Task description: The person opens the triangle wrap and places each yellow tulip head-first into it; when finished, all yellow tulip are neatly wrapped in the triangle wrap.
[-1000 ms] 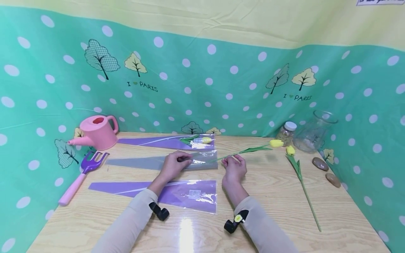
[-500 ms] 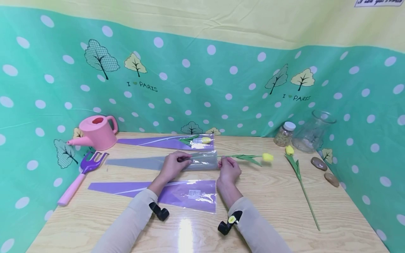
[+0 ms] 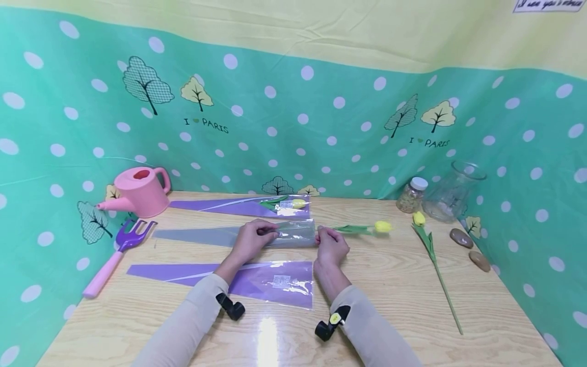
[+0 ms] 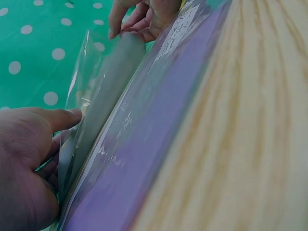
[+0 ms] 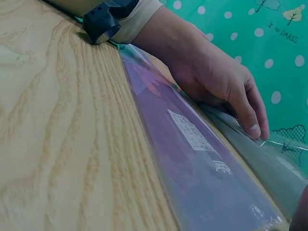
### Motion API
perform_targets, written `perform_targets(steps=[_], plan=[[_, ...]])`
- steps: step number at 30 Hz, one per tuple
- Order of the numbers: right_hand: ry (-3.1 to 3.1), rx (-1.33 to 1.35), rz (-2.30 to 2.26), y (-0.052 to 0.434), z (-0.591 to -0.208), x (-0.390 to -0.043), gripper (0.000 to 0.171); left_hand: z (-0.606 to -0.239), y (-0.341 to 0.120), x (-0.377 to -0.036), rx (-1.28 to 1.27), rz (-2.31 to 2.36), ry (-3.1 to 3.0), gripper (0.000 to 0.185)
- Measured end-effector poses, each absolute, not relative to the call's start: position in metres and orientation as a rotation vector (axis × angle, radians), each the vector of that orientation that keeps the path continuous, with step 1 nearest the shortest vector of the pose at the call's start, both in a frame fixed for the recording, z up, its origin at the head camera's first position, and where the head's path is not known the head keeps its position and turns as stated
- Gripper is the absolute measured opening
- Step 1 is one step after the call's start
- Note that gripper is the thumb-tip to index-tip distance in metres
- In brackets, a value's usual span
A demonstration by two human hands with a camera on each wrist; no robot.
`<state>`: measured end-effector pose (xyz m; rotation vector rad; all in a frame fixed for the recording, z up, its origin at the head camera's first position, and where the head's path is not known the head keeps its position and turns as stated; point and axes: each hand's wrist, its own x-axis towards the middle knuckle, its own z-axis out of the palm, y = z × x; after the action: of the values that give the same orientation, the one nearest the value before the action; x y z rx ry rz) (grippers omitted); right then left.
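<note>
My left hand (image 3: 257, 238) pinches the upper layer of a grey, clear-fronted flower sleeve (image 3: 206, 235); its thumb (image 4: 65, 118) lies on the film in the left wrist view. At the sleeve's wide right end, my right hand (image 3: 332, 245) pinches the stem of a yellow tulip (image 3: 382, 226). The tulip lies level, bloom to the right, its stem running leftward into the sleeve's mouth. Behind, a purple sleeve (image 3: 220, 205) has another yellow tulip (image 3: 298, 203) inside. In front lies a flat purple sleeve (image 3: 270, 286) with a white label.
A third tulip (image 3: 431, 244) lies on the right of the wooden table (image 3: 390, 295). Beyond it are two brown stones (image 3: 461, 238), a lidded jar (image 3: 411, 196) and a glass vase (image 3: 451, 196). A pink watering can (image 3: 142, 191) and a garden fork (image 3: 119, 255) stand left.
My right hand has moved slightly left with the tulip, turning it from slanted to level and lowering its bloom. More of the stem lies inside the grey sleeve. The left hand stays put.
</note>
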<state>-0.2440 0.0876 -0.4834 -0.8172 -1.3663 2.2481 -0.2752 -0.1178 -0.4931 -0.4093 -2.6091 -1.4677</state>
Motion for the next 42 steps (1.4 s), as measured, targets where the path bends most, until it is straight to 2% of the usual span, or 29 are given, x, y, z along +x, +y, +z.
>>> perform_targets(steps=[4,12,23,31,34,39,42], plan=[[-1.346,-0.791,2.262,0.089,-0.482,-0.242,0.021,-0.493,-0.117,-0.275,-0.399,-1.459,-2.620,0.020],[-1.240,-0.775,2.262,0.113,-0.467,-0.244,0.042,-0.494,-0.117,-0.275,-0.399,-1.448,-2.619,0.019],[-1.047,-0.999,2.310,0.154,-0.467,-0.252,0.072,-0.495,-0.119,-0.276,-0.417,-1.459,-2.611,0.019],[-0.940,-1.033,2.362,0.165,-0.472,-0.260,0.078,-0.494,-0.117,-0.274,-0.414,-1.469,-2.621,0.020],[-0.965,-1.032,2.374,0.167,-0.473,-0.263,0.072,-0.493,-0.117,-0.273,-0.418,-1.472,-2.624,0.020],[-1.021,-1.041,2.392,0.170,-0.473,-0.266,0.030,-0.493,-0.117,-0.273,-0.420,-1.468,-2.618,0.020],[-1.021,-1.052,2.402,0.170,-0.472,-0.266,0.019,-0.493,-0.117,-0.273,-0.424,-1.463,-2.617,0.020]])
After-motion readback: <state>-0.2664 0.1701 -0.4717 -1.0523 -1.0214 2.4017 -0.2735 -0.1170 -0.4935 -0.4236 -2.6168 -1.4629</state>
